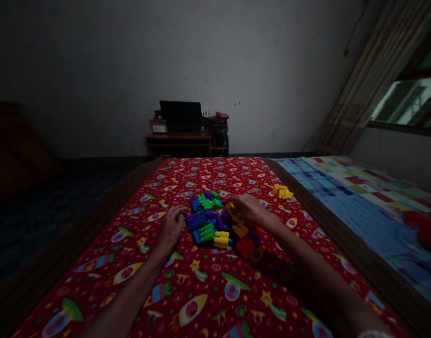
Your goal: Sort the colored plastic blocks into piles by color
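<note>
A heap of plastic building blocks [215, 220] in purple, blue, green, yellow, orange and red lies on a red patterned cloth [208, 281]. My left hand [170, 227] rests on the cloth at the heap's left edge, fingers curled beside a purple block. My right hand [248, 209] lies over the heap's right side, fingers closed on an orange block [232, 210]. A small cluster of yellow blocks [282, 191] sits apart, farther right.
The cloth covers a low surface with a wooden border [95, 211]. A checked blue mat [359, 202] lies to the right with something red [424, 230] on it. A desk with a dark screen [182, 117] stands at the far wall. A window is at the right.
</note>
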A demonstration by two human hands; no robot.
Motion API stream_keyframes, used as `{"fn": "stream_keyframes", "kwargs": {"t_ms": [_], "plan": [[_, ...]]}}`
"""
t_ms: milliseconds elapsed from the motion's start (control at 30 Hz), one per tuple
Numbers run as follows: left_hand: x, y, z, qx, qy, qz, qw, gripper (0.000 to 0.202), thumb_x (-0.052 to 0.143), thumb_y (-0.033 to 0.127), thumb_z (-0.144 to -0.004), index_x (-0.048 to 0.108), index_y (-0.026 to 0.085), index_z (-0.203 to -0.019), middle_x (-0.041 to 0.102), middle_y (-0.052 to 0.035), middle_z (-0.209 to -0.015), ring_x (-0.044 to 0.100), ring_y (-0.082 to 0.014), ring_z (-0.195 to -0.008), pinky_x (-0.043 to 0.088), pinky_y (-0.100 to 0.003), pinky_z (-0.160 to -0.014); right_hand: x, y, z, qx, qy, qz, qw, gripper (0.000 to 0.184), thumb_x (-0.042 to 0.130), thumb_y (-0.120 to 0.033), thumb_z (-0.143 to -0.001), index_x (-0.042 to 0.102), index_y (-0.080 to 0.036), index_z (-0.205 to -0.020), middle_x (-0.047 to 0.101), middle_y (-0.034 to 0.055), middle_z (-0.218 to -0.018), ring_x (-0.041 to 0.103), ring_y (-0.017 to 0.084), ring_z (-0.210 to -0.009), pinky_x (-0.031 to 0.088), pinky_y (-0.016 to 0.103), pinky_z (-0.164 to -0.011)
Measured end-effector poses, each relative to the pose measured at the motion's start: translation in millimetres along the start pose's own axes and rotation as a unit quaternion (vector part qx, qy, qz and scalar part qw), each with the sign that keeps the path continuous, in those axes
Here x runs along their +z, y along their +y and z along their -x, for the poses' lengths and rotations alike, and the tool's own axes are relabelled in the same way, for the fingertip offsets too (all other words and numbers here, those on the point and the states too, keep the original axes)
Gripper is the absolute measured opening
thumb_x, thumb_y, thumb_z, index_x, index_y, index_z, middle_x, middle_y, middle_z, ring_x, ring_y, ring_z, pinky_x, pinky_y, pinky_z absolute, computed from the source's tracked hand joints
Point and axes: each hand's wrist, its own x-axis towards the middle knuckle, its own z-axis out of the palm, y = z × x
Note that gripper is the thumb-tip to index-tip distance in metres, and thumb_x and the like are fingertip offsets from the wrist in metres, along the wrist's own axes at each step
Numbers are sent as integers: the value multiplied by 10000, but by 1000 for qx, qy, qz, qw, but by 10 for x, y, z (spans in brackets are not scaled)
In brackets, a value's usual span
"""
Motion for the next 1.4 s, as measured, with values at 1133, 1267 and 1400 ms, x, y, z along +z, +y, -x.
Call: {"fn": "stream_keyframes", "kwargs": {"t_ms": [1133,1267,1400], "plan": [[3,-47,-7,-1,-3,-7,1000,334,407,280,-789,716,182,-868,678,-102,-1077,626,-258,-1045,495,-441,-982,-191,269,5,37,-35,-84,995,261,634,-268,-819,743,-185,-1041,746,67,-938,658,171,-810,441,227,-678],[-15,-18,-1,-5,-10,-9,1000,340,408,282,-789,719,183,-885,680,-104,-1087,626,-257,-1059,498,-427,-982,-416,786,7,146,45,-188,970,312,629,-266,-822,726,-147,-1094,758,79,-966,685,169,-802,476,220,-659],[-17,-8,-2,-2,-3,-8,1000,340,406,277,-784,721,187,-877,685,-101,-1080,629,-257,-1052,500,-426,-978,-471,1292,218,307,90,-46,946,297,652,-293,-799,735,-173,-1058,746,102,-1024,687,220,-919,492,266,-736]]}}
